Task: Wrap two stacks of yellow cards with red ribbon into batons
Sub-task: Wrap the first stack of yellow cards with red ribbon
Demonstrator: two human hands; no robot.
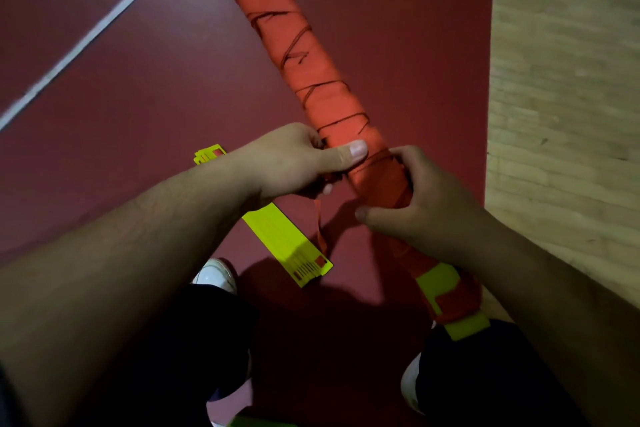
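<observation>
**Reader:** What is the head view showing?

**Describer:** A person is looking down at a long baton (pixel 311 55), a stack of cards wound in red ribbon. Both hands are gripping it toward its near end. The left hand (pixel 294 163) is clamping it from the left, with the thumb (pixel 356 151) lying flat across the wrap and the fingers curled behind. Just beside that grip, the right hand (pixel 429 198) is curling tightly round the baton from the other side.

**Reader:** Why hold it that way?

**Describer:** The thumb is probably pinning the turn beneath it so the ribbon is not slackening. The right hand seems to be steadying the shaft. A loose ribbon tail (pixel 319 222) is hanging just below the left grip.

**Reader:** Is the wrap complete?

**Describer:** It seems not. Below the right grip, toward the person, yellow card ends (pixel 437 279) are showing through gaps. Beyond both grips the ribbon is covering the shaft, with dark frayed threads crossing it.

**Reader:** And the other stack?

**Describer:** The second stack of yellow cards (pixel 284 236) is lying unwrapped on the dark red floor mat (pixel 121 97). It is passing under the left wrist, apart from the baton.

**Reader:** Any writing?

**Describer:** None is readable. The cards are showing small red squares and thin dark lines at their ends, with no brand or words.
</observation>
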